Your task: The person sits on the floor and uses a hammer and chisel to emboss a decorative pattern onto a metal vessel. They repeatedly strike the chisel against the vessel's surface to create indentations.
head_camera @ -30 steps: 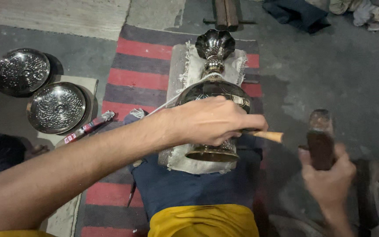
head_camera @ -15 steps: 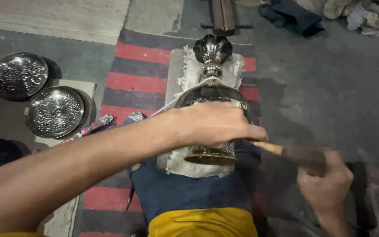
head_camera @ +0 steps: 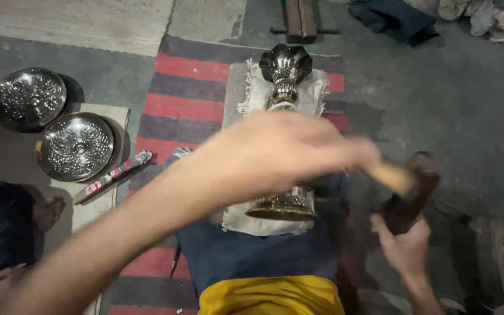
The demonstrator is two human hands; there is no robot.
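**Vessel lengthwise on lap, left hand over it, mallet to the right**

Brass vessel lies on a white cloth over the lap, long axis running away from the body: fluted end far, base rim near. Left hand reaches across from the left and covers the vessel's middle, fingers closed round a pale tool whose end juts right; blurred. Right hand sits low right of the base, wrapped round a dark mallet, head raised beside the tool's end. Left hand nearer the vessel.
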